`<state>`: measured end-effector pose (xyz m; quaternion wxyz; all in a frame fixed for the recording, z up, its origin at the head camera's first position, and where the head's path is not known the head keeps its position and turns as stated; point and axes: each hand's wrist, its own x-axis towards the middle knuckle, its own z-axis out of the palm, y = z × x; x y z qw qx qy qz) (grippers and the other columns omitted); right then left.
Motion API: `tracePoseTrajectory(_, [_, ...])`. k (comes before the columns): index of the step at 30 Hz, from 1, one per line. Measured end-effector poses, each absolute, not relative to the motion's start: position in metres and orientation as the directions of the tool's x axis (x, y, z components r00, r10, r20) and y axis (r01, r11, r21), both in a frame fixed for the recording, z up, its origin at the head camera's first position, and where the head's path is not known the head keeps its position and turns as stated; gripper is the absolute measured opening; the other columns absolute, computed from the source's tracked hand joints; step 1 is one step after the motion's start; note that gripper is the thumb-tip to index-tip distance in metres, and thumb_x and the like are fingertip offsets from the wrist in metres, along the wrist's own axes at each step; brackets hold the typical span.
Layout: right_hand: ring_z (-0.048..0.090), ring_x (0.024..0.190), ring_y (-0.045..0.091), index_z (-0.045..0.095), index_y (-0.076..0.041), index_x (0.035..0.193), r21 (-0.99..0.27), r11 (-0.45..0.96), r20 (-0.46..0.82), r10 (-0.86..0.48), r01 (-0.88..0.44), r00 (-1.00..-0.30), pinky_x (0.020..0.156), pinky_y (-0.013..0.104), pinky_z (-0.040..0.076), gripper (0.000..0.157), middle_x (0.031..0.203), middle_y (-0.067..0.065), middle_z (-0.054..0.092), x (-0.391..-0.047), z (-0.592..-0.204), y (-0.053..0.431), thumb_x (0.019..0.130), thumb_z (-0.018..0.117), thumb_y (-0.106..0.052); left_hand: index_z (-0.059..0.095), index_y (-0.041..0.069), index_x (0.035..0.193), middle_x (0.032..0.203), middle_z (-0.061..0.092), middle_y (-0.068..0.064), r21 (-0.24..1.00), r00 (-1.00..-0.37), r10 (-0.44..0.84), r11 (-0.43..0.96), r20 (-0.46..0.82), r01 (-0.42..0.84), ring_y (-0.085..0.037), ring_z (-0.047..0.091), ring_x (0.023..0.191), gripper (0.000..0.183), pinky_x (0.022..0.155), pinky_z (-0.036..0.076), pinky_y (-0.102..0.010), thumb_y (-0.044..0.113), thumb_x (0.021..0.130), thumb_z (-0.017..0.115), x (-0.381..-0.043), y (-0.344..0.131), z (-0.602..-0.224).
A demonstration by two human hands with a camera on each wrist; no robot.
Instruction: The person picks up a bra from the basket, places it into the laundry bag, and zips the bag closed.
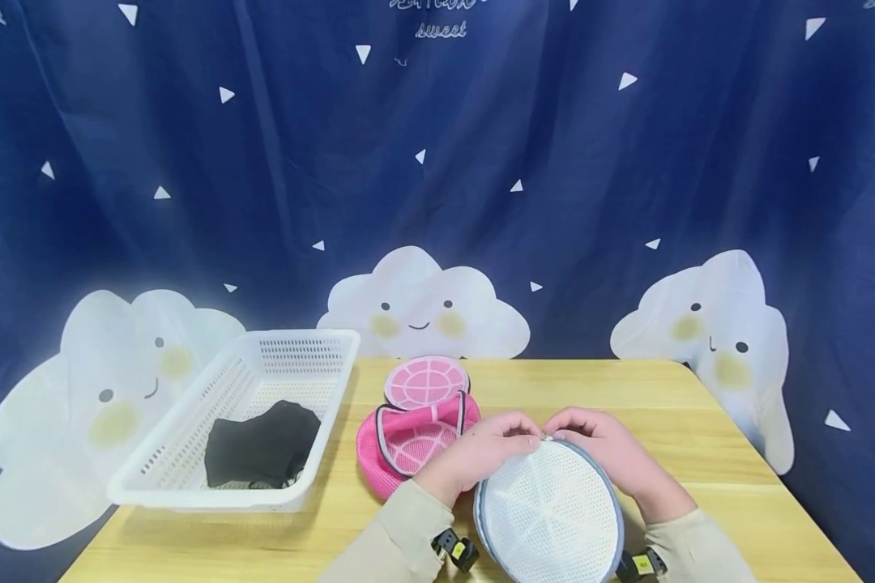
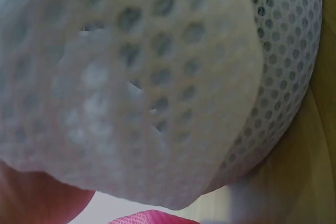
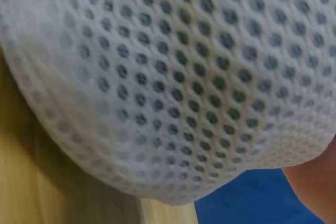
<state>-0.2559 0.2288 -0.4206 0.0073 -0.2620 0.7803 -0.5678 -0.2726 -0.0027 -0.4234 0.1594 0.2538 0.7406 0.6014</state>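
A round white mesh laundry bag [image 1: 550, 518] with grey-blue trim stands at the table's near edge, its flat round face toward me. My left hand [image 1: 481, 449] and right hand [image 1: 608, 445] meet at its upper rim, around a small zipper pull [image 1: 547, 438]. Thumb and fingers of each pinch the edging there. White mesh [image 2: 163, 77] fills most of the left wrist view, with a fingertip [image 2: 44, 198] at the lower left. In the right wrist view the same mesh [image 3: 184, 82] bulges close up, and part of a finger [image 3: 315, 182] shows at the lower right.
Beside my left hand lies a pink mesh bag [image 1: 372, 453] with dark-edged openings, a round pink mesh panel [image 1: 426, 382] behind it. A white plastic basket [image 1: 127, 486] on the left holds black cloth [image 1: 262, 445]. Behind the wooden table [image 1: 736, 518] hangs a blue curtain [image 1: 437, 210].
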Motion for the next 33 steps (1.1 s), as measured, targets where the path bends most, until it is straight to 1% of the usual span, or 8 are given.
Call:
tracePoseTrajectory(5, [0.068,0.088,0.019,0.074,-0.009,0.109,-0.879,0.280,0.265,-0.386,-0.386,-0.883,0.074,0.031,0.055,0.014,0.102,0.008,0.072,-0.2548,-0.4227,0.2311,0.100,0.064,-0.012,0.072,0.018,0.102,0.101,0.067,0.008,0.968,-0.821,0.567,0.160,0.068,0.191,-0.010,0.059,0.097,0.007,0.090,0.045,-0.031,0.021,0.097,0.068,-0.2701,-0.0013,-0.4265])
tracePoseTrajectory(8, [0.068,0.092,0.018,0.075,-0.014,0.112,-0.855,0.339,0.246,-0.402,-0.393,-0.882,0.076,0.031,0.055,0.015,0.106,0.003,0.073,-0.2545,-0.4241,0.2316,0.100,0.064,-0.016,0.071,0.017,0.100,0.100,0.066,0.008,0.970,-0.823,0.565,0.167,0.053,0.177,-0.010,0.058,0.096,0.005,0.090,0.045,-0.031,0.019,0.096,0.069,-0.2698,-0.0008,-0.4297])
tracePoseTrajectory(11, [0.068,0.094,0.017,0.074,-0.017,0.113,-0.833,0.369,0.245,-0.423,-0.412,-0.873,0.078,0.030,0.055,0.016,0.108,0.001,0.072,-0.2545,-0.4233,0.2311,0.101,0.063,-0.018,0.071,0.017,0.099,0.099,0.066,0.008,0.966,-0.833,0.551,0.180,0.059,0.187,-0.010,0.058,0.095,0.004,0.088,0.045,-0.031,0.018,0.096,0.069,-0.2706,-0.0005,-0.4318])
tracePoseTrajectory(16, [0.067,0.087,0.020,0.074,-0.017,0.106,-0.830,0.376,0.243,-0.421,-0.412,-0.874,0.075,0.031,0.054,0.012,0.100,0.003,0.071,-0.2548,-0.4191,0.2320,0.102,0.063,-0.020,0.071,0.018,0.099,0.100,0.066,0.008,0.961,-0.834,0.544,0.168,0.094,0.218,-0.010,0.059,0.096,0.004,0.088,0.045,-0.031,0.019,0.096,0.068,-0.2730,-0.0001,-0.4308])
tracePoseTrajectory(19, [0.065,0.082,0.020,0.072,-0.017,0.101,-0.833,0.381,0.231,-0.420,-0.401,-0.878,0.072,0.032,0.054,0.011,0.094,0.003,0.070,-0.2547,-0.4192,0.2324,0.103,0.061,-0.021,0.071,0.018,0.098,0.100,0.066,0.008,0.966,-0.839,0.538,0.163,0.083,0.201,-0.011,0.059,0.095,0.004,0.086,0.046,-0.032,0.018,0.097,0.068,-0.2724,-0.0006,-0.4297])
tracePoseTrajectory(24, [0.061,0.076,0.020,0.066,-0.015,0.098,-0.823,0.354,0.269,-0.447,-0.445,-0.853,0.068,0.033,0.052,0.012,0.087,0.004,0.066,-0.2536,-0.4208,0.2307,0.105,0.057,-0.017,0.071,0.019,0.098,0.101,0.066,0.008,0.965,-0.852,0.520,0.186,0.064,0.186,-0.012,0.058,0.095,0.005,0.084,0.046,-0.033,0.020,0.098,0.066,-0.2708,-0.0018,-0.4281])
tracePoseTrajectory(28, [0.060,0.073,0.020,0.065,-0.015,0.096,-0.811,0.345,0.300,-0.449,-0.473,-0.842,0.066,0.032,0.051,0.013,0.085,0.003,0.065,-0.2536,-0.4204,0.2295,0.105,0.056,-0.015,0.070,0.019,0.098,0.102,0.065,0.008,0.965,-0.854,0.516,0.187,0.062,0.183,-0.012,0.057,0.096,0.005,0.085,0.046,-0.034,0.020,0.098,0.065,-0.2711,-0.0026,-0.4256])
tracePoseTrajectory(33, [0.059,0.073,0.020,0.064,-0.015,0.095,-0.811,0.345,0.304,-0.442,-0.473,-0.844,0.066,0.032,0.051,0.012,0.085,0.003,0.064,-0.2553,-0.4203,0.2292,0.105,0.056,-0.015,0.070,0.020,0.099,0.101,0.066,0.008,0.962,-0.857,0.510,0.193,0.072,0.195,-0.012,0.057,0.097,0.006,0.086,0.045,-0.034,0.020,0.099,0.064,-0.2722,-0.0035,-0.4238])
